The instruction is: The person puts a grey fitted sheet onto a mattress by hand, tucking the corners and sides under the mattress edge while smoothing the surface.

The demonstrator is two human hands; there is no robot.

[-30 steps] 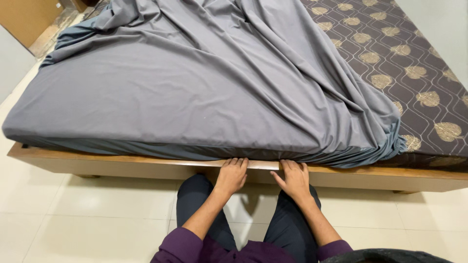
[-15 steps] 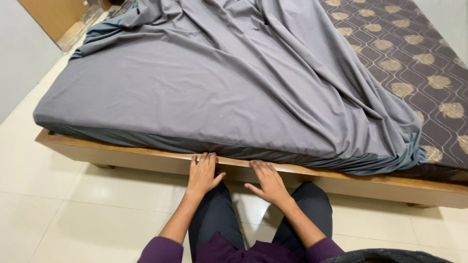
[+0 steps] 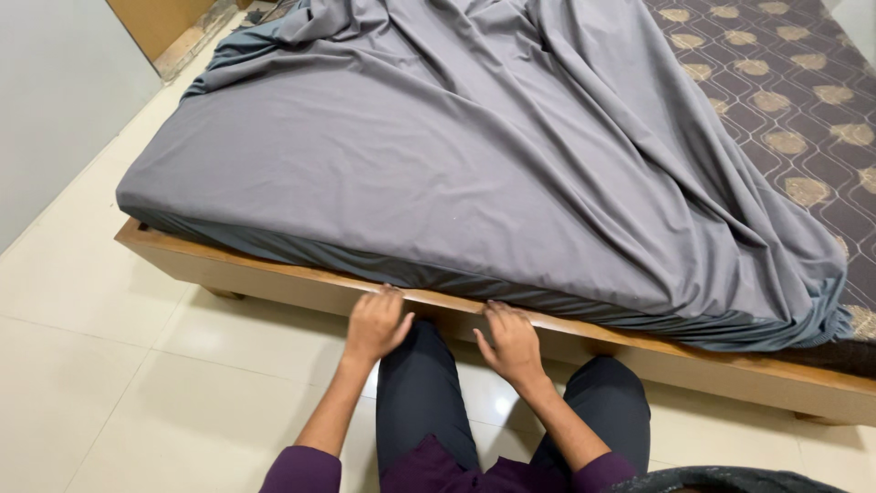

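bedroom with pale tile and light wood

glossy cream floor tiles point(image 3: 119, 383) fill the 6 to 9 o'clock area, reflecting soft light; a plain pale wall point(image 3: 55, 100) rises at 10 o'clock, and a light brown wooden panel point(image 3: 160, 20) stands beside it at 11 o'clock.

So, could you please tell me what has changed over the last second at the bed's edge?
Both hands have slid leftward along the wooden bed frame, toward the covered corner. The left hand and right hand still press their fingers at the tucked edge of the grey sheet. The sheet still leaves the patterned mattress bare on the right.
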